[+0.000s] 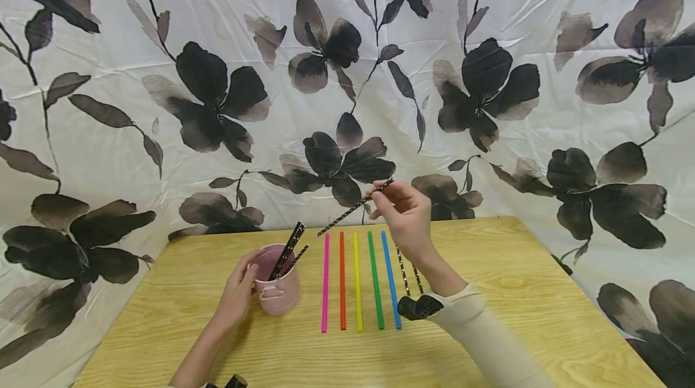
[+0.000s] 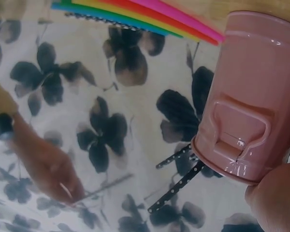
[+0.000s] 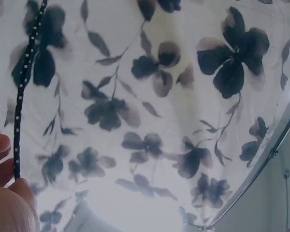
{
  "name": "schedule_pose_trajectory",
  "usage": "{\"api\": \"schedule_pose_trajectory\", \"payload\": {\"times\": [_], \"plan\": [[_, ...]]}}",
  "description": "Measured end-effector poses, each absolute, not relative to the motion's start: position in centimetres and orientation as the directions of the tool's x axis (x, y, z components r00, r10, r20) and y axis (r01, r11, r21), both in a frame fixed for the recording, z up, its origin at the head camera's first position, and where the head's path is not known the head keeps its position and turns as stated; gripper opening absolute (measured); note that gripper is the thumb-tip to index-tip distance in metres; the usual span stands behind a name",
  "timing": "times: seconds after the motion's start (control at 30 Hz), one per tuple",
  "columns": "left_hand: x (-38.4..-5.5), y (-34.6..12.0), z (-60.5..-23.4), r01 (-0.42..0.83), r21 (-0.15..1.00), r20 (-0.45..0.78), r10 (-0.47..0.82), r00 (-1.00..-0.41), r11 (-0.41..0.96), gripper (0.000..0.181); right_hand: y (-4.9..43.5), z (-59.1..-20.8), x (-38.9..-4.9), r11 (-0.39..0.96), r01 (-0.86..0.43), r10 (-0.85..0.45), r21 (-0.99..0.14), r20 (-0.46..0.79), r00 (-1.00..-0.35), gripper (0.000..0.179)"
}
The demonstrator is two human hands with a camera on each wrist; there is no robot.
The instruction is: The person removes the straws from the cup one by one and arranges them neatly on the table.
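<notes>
My right hand (image 1: 407,219) pinches a black drinking straw with white dots (image 1: 347,214) near its upper end, above the far table edge. The straw slants down to the left, and its lower end hangs in the air right of the pink bucket (image 1: 283,300). Thumb at the rim and fingers round the side, my left hand (image 1: 237,285) holds this small bucket. Several black dotted straws (image 1: 286,253) lean inside it, their tops sticking out. In the right wrist view the pinched straw (image 3: 20,111) stands nearly upright between thumb and fingertips.
Right of the bucket lies a row of single straws: pink (image 1: 325,285), red (image 1: 342,282), yellow (image 1: 358,284), green (image 1: 375,279) and blue (image 1: 390,279). Black dotted straws (image 1: 403,270) lie beyond, partly behind my right arm. A floral cloth (image 1: 347,92) hangs behind the wooden table (image 1: 163,315).
</notes>
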State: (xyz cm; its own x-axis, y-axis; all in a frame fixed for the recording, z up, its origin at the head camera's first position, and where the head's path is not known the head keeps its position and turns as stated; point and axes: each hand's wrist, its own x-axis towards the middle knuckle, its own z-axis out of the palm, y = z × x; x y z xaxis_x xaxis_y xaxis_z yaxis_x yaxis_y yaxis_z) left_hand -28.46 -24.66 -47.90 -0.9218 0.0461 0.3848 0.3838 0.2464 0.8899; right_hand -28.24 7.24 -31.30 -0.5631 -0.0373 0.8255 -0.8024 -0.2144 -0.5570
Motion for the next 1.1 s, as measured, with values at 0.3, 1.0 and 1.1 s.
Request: {"api": "schedule_pose_trajectory", "payload": {"times": [0.3,1.0,1.1], "plan": [[-28.5,-24.8,-48.0,0.376,0.876,0.379,0.052,-0.924,0.301,0.037,13.0,-29.9,-29.3,-0.003,-0.862,0.057,-0.507,0.860,-0.507,0.026],[-28.3,-24.6,-47.9,0.371,0.883,0.369,0.062,-0.927,0.289,0.038,20.2,-35.1,-34.8,0.086,-0.613,0.028,-0.786,0.617,-0.787,0.035],[-28.4,-24.7,-48.3,0.372,0.878,0.373,0.055,-0.926,0.303,0.038,20.8,-36.2,-35.7,0.126,-0.538,-0.005,-0.833,0.542,-0.840,0.041]]}}
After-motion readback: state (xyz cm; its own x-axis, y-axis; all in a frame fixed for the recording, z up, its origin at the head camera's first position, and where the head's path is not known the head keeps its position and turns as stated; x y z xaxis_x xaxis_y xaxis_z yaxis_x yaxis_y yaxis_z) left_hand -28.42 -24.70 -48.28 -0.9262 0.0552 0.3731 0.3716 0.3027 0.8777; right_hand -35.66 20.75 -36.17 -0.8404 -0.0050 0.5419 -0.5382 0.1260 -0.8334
